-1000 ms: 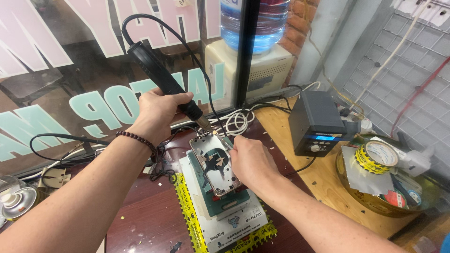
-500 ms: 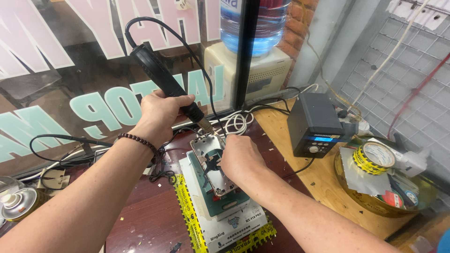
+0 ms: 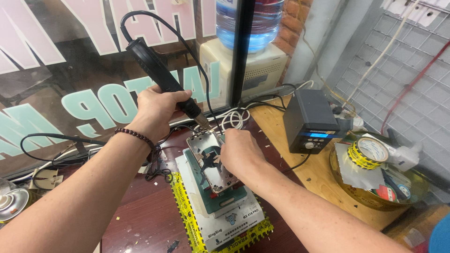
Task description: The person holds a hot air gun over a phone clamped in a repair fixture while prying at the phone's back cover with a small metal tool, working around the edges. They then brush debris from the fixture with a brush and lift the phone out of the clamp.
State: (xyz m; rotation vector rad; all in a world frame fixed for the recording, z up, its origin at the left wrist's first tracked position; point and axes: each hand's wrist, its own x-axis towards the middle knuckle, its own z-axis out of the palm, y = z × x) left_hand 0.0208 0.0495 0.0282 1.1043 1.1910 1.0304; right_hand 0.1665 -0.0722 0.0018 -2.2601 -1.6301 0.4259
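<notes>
Gripping black hot-air wand (image 3: 159, 70): left hand (image 3: 157, 110), nozzle just above phone frame (image 3: 211, 159). Right hand (image 3: 239, 152) closed, pressing on frame's right edge. Grey control unit (image 3: 309, 119) right of frame.

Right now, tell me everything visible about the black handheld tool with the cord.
The black handheld tool is a long, matte, plastic-looking wand with a thick grip and a short metal nozzle at its lower end. The left hand wraps around its lower half, holding it tilted, nozzle aimed down beside the opened phone frame. A black cord loops out from its upper end. The nozzle appears just clear of the frame.
</notes>
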